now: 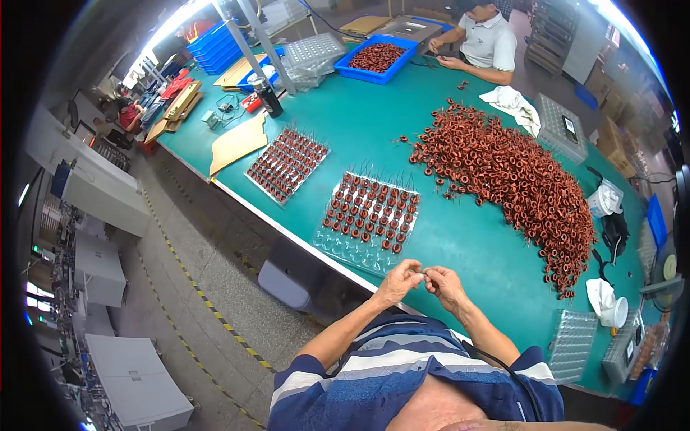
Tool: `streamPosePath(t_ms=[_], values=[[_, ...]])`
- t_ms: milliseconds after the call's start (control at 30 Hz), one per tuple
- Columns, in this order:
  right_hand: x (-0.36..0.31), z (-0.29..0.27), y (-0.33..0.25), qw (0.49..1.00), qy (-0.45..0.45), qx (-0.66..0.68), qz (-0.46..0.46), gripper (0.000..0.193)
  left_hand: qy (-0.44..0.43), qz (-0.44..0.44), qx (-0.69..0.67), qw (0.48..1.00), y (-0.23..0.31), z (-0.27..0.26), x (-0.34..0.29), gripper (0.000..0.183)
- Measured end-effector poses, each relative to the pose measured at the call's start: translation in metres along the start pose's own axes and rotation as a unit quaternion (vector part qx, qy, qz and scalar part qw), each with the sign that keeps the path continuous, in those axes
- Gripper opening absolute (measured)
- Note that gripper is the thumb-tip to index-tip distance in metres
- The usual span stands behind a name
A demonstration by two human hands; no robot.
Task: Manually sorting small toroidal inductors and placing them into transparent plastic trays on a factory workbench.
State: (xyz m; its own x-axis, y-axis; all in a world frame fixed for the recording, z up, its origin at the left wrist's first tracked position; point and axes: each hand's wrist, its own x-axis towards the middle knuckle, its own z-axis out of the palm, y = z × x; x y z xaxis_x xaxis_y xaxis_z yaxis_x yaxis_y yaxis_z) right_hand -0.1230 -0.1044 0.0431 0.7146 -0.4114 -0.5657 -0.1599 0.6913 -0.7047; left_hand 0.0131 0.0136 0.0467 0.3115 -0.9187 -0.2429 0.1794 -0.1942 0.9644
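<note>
My left hand (397, 284) and my right hand (445, 286) meet just over the near edge of the green table, fingertips pinched close together. What lies between the fingers is too small and covered to make out. Just beyond them is a clear plastic tray (345, 248), its far rows filled with red-brown ring coils (370, 210) whose thin wire leads stick up. The near rows of its pockets hold no coils. To the right spreads a large heap of loose red-brown ring coils (514, 172).
Another filled coil tray (287, 165) lies left, beside a cardboard sheet (239, 145) and a dark bottle (269, 99). A blue bin (377, 60) of coils stands far back. A co-worker (489, 43) sits across the table. Clear trays (573, 345) and a white cup (613, 313) lie right.
</note>
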Motion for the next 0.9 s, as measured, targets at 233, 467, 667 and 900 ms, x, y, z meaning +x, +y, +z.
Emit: streamPosePath(t_ms=[233,467,667,900], values=[[-0.009,0.001,-0.010,0.991,0.007,-0.135,-0.022,0.031,-0.047,0.007,0.025,0.999,-0.009,0.000,0.000,0.020],[-0.016,0.001,-0.002,0.947,0.017,-0.278,-0.161,0.030,-0.066,-0.006,-0.011,0.998,-0.005,0.001,0.000,0.018],[-0.021,0.001,-0.004,0.975,0.019,-0.175,-0.133,0.031,-0.047,0.060,0.057,0.995,0.013,0.016,-0.005,0.023],[-0.026,0.002,-0.020,0.985,-0.013,-0.098,-0.139,0.035,-0.011,0.126,0.162,0.979,0.043,0.023,-0.012,0.028]])
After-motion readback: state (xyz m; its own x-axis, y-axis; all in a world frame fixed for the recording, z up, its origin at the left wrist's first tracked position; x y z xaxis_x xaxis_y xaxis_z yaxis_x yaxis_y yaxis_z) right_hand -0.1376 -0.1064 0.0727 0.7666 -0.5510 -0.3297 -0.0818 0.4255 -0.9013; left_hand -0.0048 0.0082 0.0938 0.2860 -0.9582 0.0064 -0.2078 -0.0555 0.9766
